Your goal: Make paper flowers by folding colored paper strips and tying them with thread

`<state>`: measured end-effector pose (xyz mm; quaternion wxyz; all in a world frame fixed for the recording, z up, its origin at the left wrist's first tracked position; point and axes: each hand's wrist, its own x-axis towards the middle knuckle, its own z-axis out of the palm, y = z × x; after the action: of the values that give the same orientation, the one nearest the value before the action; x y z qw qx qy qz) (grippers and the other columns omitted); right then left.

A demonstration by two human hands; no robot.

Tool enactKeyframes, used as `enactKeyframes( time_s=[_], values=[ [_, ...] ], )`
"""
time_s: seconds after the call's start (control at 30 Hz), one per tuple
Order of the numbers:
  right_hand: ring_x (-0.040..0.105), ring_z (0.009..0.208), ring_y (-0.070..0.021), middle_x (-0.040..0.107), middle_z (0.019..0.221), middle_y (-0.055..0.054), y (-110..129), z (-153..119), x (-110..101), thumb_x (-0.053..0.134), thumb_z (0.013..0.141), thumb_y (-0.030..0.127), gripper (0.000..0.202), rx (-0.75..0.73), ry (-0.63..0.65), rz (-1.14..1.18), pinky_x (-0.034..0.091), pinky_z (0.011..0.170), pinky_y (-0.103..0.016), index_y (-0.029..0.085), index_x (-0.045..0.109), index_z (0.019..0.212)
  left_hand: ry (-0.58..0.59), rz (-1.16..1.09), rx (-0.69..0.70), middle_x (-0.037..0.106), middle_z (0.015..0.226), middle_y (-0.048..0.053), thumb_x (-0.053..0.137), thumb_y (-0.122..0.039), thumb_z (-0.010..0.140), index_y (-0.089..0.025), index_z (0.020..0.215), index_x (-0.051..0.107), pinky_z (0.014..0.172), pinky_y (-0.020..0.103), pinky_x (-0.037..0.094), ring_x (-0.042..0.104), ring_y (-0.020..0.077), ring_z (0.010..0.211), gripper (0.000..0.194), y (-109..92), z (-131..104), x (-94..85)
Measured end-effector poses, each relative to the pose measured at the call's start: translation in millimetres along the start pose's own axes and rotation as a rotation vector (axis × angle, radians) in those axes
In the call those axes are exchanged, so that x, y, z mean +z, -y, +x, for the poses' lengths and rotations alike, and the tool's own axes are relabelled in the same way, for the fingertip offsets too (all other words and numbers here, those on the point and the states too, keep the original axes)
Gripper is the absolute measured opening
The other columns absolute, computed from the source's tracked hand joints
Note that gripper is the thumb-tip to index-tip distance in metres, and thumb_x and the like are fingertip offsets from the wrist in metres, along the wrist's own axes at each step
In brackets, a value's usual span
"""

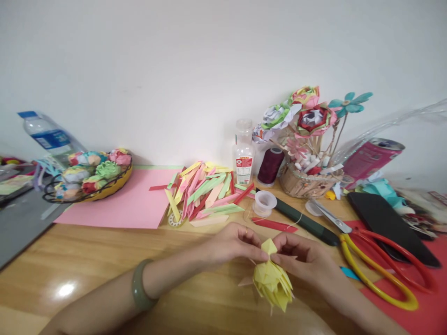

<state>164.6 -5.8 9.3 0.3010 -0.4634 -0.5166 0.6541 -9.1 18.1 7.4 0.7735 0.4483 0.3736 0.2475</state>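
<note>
Wooden tabletop (139, 249) against a white wall (174, 70)

Left, a yellow oval basket (125, 179) of multicoloured crumpled-paper flowers (107, 170) overlaps a pink paper sheet (139, 210); multicoloured folded-paper strips (209, 190) lie to its right. Farther right, a maroon thread spool (271, 165) stands left of a brown wooden planter (303, 185), with red-and-yellow-handled metal scissors (345, 228) in front.

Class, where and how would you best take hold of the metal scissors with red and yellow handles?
The best grip is probably the red handle loop and yellow handle loop, from the near right: these wide rings lie nearer, while the silver blades point away.
</note>
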Motion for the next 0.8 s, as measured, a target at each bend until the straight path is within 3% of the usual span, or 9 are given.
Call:
enactKeyframes(
  time_s=[0.37, 0.6, 0.8],
  values=[
    [0.051, 0.056, -0.0108, 0.056, 0.061, 0.002, -8.3, 5.9, -4.0, 0.067, 0.064, 0.033, 0.021, -0.047, -0.072, -0.106, 0.039, 0.053, -0.023, 0.017, 0.053, 0.063, -0.203, 0.126, 0.135, 0.058, 0.062, -0.001, 0.075, -0.022, 0.049, -0.011, 0.061, 0.061, 0.06, 0.023, 0.038, 0.05, 0.0085, 0.059, 0.021, 4.5, 0.9, 4.8],
    [0.047, 0.052, -0.0088, 0.05, 0.057, 0.005, -10.0, 10.7, -3.4, 0.065, 0.064, 0.03, 0.02, -0.031, -0.062, -0.155, 0.037, 0.051, -0.022, 0.017, 0.049, 0.061, -0.177, 0.192, 0.129, 0.059, 0.06, -0.001, 0.074, -0.021, 0.05, -0.012, 0.061, 0.062, 0.058, 0.023, 0.039, 0.051, 0.0086, 0.056, 0.019, 6.7, 5.9, -1.8],
    [0.05, 0.059, -0.0104, 0.053, 0.066, 0.002, -6.7, 12.8, -3.4, 0.064, 0.066, 0.033, 0.021, -0.064, 0.012, -0.14, 0.039, 0.056, -0.023, 0.017, 0.052, 0.069, -0.176, 0.24, 0.115, 0.059, 0.062, -0.001, 0.071, -0.019, 0.053, -0.012, 0.062, 0.061, 0.061, 0.023, 0.04, 0.052, 0.0085, 0.058, 0.015, 4.9, 5.7, -2.6]
  ],
)
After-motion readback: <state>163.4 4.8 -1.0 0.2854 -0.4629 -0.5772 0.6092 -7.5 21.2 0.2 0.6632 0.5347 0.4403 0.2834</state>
